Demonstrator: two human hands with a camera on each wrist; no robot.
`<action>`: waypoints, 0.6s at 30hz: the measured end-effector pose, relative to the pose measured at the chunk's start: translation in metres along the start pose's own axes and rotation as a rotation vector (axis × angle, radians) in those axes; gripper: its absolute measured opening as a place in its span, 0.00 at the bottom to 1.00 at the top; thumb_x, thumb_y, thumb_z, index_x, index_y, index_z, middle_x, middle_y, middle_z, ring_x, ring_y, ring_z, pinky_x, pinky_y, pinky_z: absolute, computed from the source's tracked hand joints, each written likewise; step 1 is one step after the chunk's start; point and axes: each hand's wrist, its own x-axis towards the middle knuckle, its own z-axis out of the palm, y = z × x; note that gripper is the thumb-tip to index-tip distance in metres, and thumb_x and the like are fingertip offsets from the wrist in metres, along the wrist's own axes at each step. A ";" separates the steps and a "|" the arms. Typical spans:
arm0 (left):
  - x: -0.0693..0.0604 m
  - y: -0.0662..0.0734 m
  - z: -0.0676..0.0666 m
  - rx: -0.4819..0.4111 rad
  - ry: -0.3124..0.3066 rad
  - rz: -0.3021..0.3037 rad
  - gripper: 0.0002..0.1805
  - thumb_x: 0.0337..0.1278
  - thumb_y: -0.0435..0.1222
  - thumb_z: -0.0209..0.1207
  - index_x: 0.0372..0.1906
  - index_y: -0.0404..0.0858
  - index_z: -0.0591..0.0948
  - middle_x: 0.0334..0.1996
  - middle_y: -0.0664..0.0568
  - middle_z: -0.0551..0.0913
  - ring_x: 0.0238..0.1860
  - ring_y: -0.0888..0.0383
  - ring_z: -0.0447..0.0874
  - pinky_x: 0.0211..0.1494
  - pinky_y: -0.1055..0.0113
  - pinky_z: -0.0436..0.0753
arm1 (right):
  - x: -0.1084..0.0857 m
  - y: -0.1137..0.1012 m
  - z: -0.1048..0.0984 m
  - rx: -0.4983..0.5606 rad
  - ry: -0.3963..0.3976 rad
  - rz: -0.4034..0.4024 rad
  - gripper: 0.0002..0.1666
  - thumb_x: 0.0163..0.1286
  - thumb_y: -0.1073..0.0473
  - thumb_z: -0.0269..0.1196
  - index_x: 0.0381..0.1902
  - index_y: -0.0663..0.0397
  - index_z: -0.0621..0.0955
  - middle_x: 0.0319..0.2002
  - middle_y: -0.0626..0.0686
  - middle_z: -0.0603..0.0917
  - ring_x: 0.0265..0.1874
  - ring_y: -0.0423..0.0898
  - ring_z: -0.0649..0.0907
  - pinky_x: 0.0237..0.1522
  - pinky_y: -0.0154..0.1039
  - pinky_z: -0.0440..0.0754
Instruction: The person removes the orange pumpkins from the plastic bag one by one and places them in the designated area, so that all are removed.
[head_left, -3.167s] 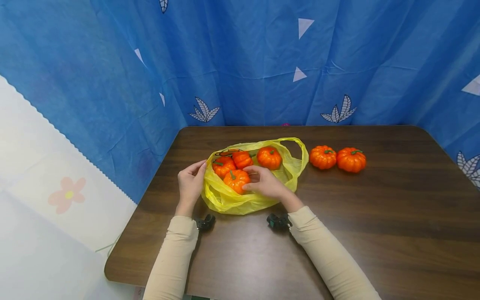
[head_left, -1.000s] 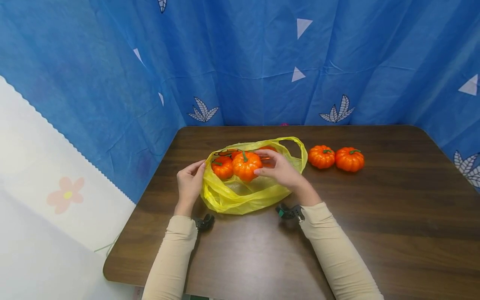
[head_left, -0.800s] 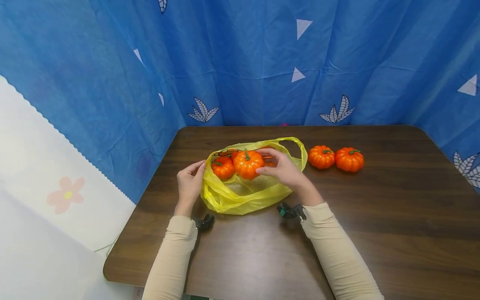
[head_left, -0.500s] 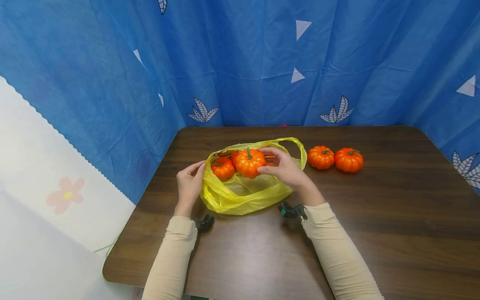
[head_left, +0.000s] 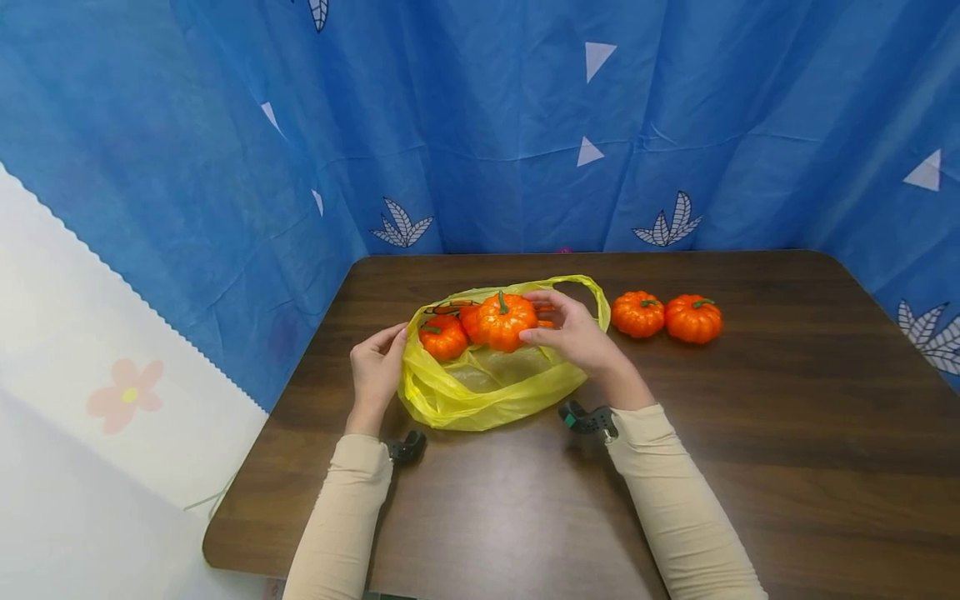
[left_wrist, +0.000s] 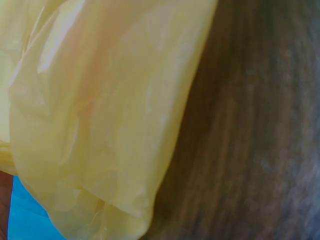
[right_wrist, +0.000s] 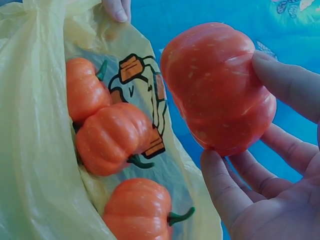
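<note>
A yellow plastic bag (head_left: 487,407) lies open on the table. My left hand (head_left: 377,371) pinches the bag's left rim between thumb and fingers. Above the bag's mouth, my right hand (head_left: 581,337) holds a small orange toy pumpkin (head_left: 506,322) with a green stem. The right wrist view shows its thumb on one side of that pumpkin and its fingers on the other. Inside the bag are three more pumpkins (right_wrist: 114,139), partly hidden in the head view by the held one. In the left wrist view the bag's side (left_wrist: 110,125) hides the left hand.
Two more orange pumpkins, one left (head_left: 638,314) and one right (head_left: 693,318), sit side by side on the brown wooden table (head_left: 787,400), right of the bag. A blue patterned curtain (head_left: 480,125) hangs behind the table.
The right hand has lifted the pumpkin from the bag's front and moved it back and to the right, recently only slightly. The left hand keeps its hold on the rim.
</note>
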 end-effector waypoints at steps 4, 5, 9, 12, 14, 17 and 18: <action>0.000 0.000 0.000 -0.002 -0.001 0.005 0.12 0.65 0.35 0.64 0.47 0.33 0.88 0.45 0.38 0.89 0.43 0.46 0.88 0.40 0.85 0.82 | -0.002 -0.001 -0.005 -0.004 0.021 0.005 0.33 0.66 0.65 0.68 0.68 0.57 0.70 0.66 0.61 0.72 0.63 0.60 0.75 0.50 0.33 0.85; 0.000 0.001 0.000 -0.004 -0.002 0.006 0.12 0.65 0.35 0.64 0.47 0.32 0.88 0.45 0.38 0.89 0.43 0.46 0.88 0.40 0.84 0.82 | -0.002 -0.002 -0.006 -0.004 0.026 0.002 0.33 0.66 0.65 0.68 0.68 0.57 0.70 0.66 0.61 0.72 0.63 0.60 0.75 0.50 0.33 0.85; 0.000 0.000 -0.001 -0.008 0.000 0.011 0.12 0.65 0.35 0.64 0.47 0.32 0.88 0.45 0.38 0.89 0.43 0.46 0.88 0.40 0.84 0.82 | -0.004 -0.003 -0.012 0.017 0.046 -0.003 0.33 0.67 0.66 0.67 0.68 0.58 0.70 0.67 0.60 0.71 0.65 0.60 0.74 0.48 0.31 0.85; 0.000 0.000 -0.001 -0.010 0.002 0.013 0.12 0.65 0.35 0.64 0.47 0.32 0.88 0.44 0.38 0.89 0.43 0.46 0.88 0.40 0.84 0.82 | -0.005 -0.005 -0.016 0.027 0.068 0.005 0.33 0.67 0.65 0.67 0.68 0.58 0.70 0.68 0.59 0.71 0.66 0.60 0.73 0.49 0.29 0.84; 0.000 0.000 0.000 -0.009 0.002 0.012 0.12 0.65 0.35 0.64 0.47 0.32 0.88 0.44 0.38 0.89 0.43 0.46 0.88 0.40 0.84 0.82 | -0.006 -0.006 -0.019 0.030 0.083 0.014 0.34 0.67 0.65 0.67 0.69 0.58 0.70 0.69 0.58 0.71 0.67 0.60 0.72 0.50 0.29 0.83; 0.000 0.000 0.000 -0.001 -0.001 0.008 0.12 0.65 0.35 0.64 0.47 0.32 0.88 0.45 0.38 0.89 0.42 0.46 0.88 0.40 0.85 0.82 | -0.007 -0.006 -0.024 0.042 0.101 0.018 0.33 0.68 0.66 0.66 0.69 0.58 0.69 0.70 0.58 0.71 0.68 0.59 0.72 0.52 0.28 0.83; 0.000 0.000 0.001 0.002 -0.003 0.008 0.12 0.65 0.35 0.64 0.47 0.32 0.88 0.45 0.38 0.89 0.42 0.46 0.88 0.40 0.85 0.82 | -0.007 -0.006 -0.025 0.050 0.105 0.017 0.33 0.68 0.66 0.66 0.69 0.58 0.69 0.70 0.58 0.71 0.68 0.59 0.72 0.52 0.27 0.83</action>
